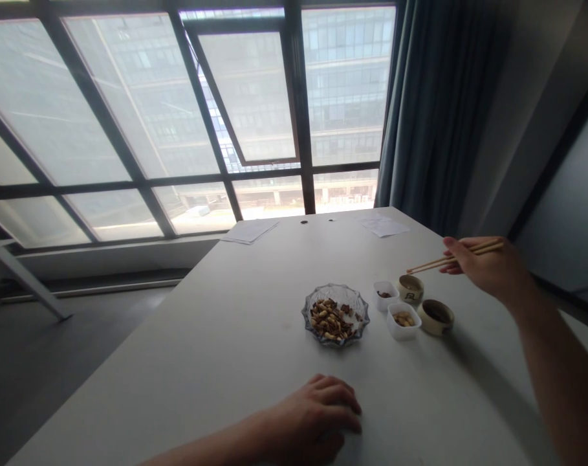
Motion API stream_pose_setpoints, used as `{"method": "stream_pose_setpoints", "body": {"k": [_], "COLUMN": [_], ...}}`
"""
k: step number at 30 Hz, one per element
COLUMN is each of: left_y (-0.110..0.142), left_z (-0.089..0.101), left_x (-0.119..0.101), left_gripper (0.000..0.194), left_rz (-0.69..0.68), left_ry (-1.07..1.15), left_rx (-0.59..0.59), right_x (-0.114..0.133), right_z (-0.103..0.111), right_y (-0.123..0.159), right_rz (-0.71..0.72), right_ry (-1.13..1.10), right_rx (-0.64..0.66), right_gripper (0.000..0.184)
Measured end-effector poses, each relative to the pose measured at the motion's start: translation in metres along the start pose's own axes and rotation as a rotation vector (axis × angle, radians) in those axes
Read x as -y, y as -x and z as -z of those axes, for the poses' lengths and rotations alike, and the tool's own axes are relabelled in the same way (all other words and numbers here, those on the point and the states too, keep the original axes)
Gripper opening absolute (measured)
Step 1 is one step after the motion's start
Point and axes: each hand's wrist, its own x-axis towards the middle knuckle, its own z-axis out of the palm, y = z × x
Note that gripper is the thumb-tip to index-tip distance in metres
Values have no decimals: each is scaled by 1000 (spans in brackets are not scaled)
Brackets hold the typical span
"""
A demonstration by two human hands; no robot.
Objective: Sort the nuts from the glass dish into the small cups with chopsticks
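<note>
My right hand (pixel 485 262) grips a pair of wooden chopsticks (pixel 428 265), their tips close together over the farther small beige cup (pixel 411 296), which bears a dark character. Whether the tips pinch anything is too small to tell. A second beige cup (pixel 434 330), dark inside, stands nearer to me. Two small white plastic tubs sit left of the cups: one tub (pixel 404 331) contains pale brown pieces, the other tub (pixel 378 301) a few dark bits. Further left, a scalloped glass bowl (pixel 359 299) contains mixed brown pieces (pixel 330 320). My left hand (pixel 317 414) lies on the table, fingers loosely bent, holding nothing.
Everything stands on a white table (pixel 216 362). Sheets of paper (pixel 250 231) lie at its far left, and more paper (pixel 383 224) at its far right. Behind are large windows, one tilted open, and a dark blue curtain (pixel 429 116). Another table's leg (pixel 32 281) shows at left.
</note>
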Motion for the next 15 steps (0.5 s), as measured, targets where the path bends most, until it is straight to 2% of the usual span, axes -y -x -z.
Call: {"method": "stream_pose_setpoints", "body": {"k": [3, 7, 11, 13, 15], "left_y": [0, 0, -1, -1, -2], "left_z": [0, 1, 2, 2, 3], "left_x": [1, 0, -2, -2, -2], "left_gripper": [38, 38, 36, 36, 37], "left_rz": [-7, -5, -1, 4, 8], "left_ry": [2, -15, -8, 1, 3], "left_rx": [-2, 23, 22, 22, 29], "right_x": [-12, -19, -12, -5, 4], "right_z": [-9, -14, -20, -29, -39], "right_y": [-9, -12, -3, 6, 17], "right_rz": [-4, 85, 110, 110, 119], "right_ry": [40, 85, -118, -212, -237], "right_rx": [30, 2, 1, 94, 264], "right_gripper": [42, 47, 58, 59, 56]}}
